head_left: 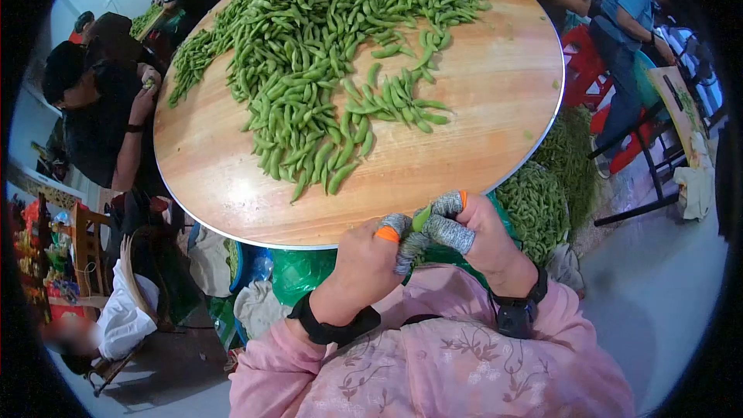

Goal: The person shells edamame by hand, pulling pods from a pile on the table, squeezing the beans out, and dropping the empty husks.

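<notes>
A round wooden table point(480, 93) is seen directly ahead of both hands, its near rim lying just beyond the fingertips. A broad heap of green pods point(309, 54) is spread over the table, well ahead of the hands and mostly toward the left-hand side, with a smaller scatter trailing toward the middle. A second mass of pods point(534, 201) is piled below the table edge, just beside the right hand on its outer side. A green bag point(302, 271) is seen under the table, just beside the left hand. A seated person in dark clothing point(101, 108) is shown far out to the left of the left hand, and another person in a blue top point(627, 15) far ahead and to the right of the right hand, beside a red chair point(584, 70). The left hand point(364, 263) and the right hand point(480, 240) are brought together in front of pink sleeves, both closed narrowly on a single pod point(421, 218), which is pinched between the fingertips of the two hands and held just short of the table rim. Grey finger covers point(449, 234) with orange tips are worn on several fingers. A dark band is worn on each wrist.
</notes>
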A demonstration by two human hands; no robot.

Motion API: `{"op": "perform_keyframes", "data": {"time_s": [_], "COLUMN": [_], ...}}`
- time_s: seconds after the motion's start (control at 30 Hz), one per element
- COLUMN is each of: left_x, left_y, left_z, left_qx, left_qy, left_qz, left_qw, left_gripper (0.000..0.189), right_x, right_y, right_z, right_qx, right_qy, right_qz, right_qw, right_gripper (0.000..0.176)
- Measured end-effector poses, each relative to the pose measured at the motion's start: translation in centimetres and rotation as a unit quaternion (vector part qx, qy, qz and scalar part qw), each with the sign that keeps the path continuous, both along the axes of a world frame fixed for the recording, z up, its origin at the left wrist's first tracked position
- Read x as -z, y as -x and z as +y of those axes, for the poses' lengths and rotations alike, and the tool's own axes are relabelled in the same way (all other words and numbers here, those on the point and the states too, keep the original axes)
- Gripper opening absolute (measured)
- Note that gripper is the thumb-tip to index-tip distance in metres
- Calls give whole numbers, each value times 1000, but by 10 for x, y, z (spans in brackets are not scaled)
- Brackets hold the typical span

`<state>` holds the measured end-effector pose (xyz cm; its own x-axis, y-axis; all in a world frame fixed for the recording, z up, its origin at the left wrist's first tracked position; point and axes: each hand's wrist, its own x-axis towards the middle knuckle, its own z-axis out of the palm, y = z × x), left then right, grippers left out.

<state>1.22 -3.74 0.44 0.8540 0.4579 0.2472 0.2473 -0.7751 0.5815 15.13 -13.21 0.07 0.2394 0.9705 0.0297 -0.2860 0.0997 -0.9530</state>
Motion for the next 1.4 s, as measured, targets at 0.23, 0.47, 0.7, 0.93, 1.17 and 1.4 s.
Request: {"op": "perform_keyframes", "data": {"time_s": [0.23, 0.47, 0.7, 0.93, 1.17, 1.4], "left_x": [-5, -7, 0, 2, 14, 20], "left_y": [4, 3, 2, 9, 14, 11], "left_z": [5, 7, 7, 5, 10, -1], "left_qx": [27, -19, -27, -115, 12, -5], "left_qy": [228, -63, 226, 597, 480, 480], "left_qz": [-138, -42, -156, -160, -123, -60], "left_qw": [963, 997, 961, 778, 869, 875], "left_gripper": [9, 9, 11, 24, 22, 8], "right_x": [9, -6, -5, 1, -2, -2], "right_y": [4, 1, 7, 3, 5, 3], "right_z": [4, 11, 18, 17, 10, 0], "right_qx": [-5, -34, -7, 9, -31, -16], "right_qy": [-27, 38, -25, -93, 27, 19], "right_qz": [-31, 49, -33, -232, -156, -321], "right_qw": [999, 997, 999, 968, 987, 947], "right_gripper": [10, 11, 13, 6, 3, 12]}}
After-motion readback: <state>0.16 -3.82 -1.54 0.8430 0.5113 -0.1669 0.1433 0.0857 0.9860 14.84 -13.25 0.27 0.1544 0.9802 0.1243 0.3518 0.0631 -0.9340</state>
